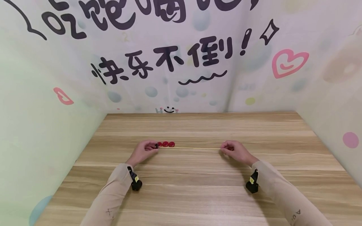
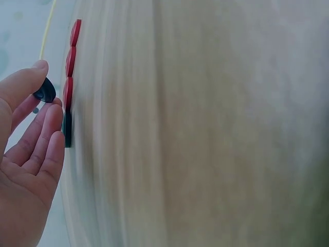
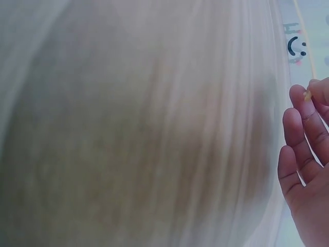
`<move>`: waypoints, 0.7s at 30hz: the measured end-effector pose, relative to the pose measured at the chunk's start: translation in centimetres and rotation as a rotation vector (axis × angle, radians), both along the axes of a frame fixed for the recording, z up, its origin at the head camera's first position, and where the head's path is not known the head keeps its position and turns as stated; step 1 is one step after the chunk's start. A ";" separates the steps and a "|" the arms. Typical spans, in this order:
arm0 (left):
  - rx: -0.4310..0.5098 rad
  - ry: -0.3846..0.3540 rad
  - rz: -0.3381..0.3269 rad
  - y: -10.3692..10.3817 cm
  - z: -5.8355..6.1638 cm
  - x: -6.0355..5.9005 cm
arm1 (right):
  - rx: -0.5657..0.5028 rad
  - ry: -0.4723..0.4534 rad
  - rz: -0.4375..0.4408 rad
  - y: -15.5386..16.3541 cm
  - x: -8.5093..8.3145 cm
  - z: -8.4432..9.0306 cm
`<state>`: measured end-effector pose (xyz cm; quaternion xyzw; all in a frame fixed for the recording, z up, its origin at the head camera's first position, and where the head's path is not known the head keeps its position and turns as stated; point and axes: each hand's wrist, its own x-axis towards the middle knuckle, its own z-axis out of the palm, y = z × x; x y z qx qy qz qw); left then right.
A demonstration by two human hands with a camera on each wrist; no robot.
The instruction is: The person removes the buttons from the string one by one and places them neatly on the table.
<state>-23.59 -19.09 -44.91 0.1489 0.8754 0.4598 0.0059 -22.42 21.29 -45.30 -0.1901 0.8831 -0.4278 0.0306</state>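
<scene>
A thin yellow stick (image 1: 189, 148) stretches level between my two hands just above the wooden table (image 1: 198, 194). My left hand (image 1: 152, 148) pinches a small black piece (image 2: 45, 91) at the stick's left end, between thumb and fingertips. Right beside it, three red discs (image 1: 166, 144) lie in a row; in the left wrist view they (image 2: 70, 60) show edge-on, with a dark disc (image 2: 67, 128) below them by my fingers. My right hand (image 1: 224, 150) pinches the stick's right end; its tip (image 3: 307, 95) shows between the fingers.
Printed panels wall the table in at the left (image 1: 42, 131), back (image 1: 169, 62) and right (image 1: 333, 103). Bare wood lies between my forearms and behind the stick. A small black camera (image 1: 135, 182) sits on each wrist.
</scene>
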 end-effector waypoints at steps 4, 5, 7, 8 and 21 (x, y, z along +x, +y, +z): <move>0.003 -0.003 0.006 -0.3 -0.1 0.1 | -0.005 -0.011 0.000 0.1 0.0 0.0; 0.001 -0.003 0.010 -0.4 -0.1 0.1 | -0.004 -0.009 0.000 0.1 0.0 0.1; 0.003 -0.002 0.017 -0.6 -0.2 0.1 | -0.003 -0.007 -0.002 0.2 0.0 0.1; 0.005 0.001 0.022 -0.7 -0.2 0.1 | -0.003 -0.003 -0.004 0.3 0.0 0.1; -0.061 -0.031 0.216 -2.0 -0.1 -0.4 | -0.003 -0.003 -0.033 1.6 0.0 0.1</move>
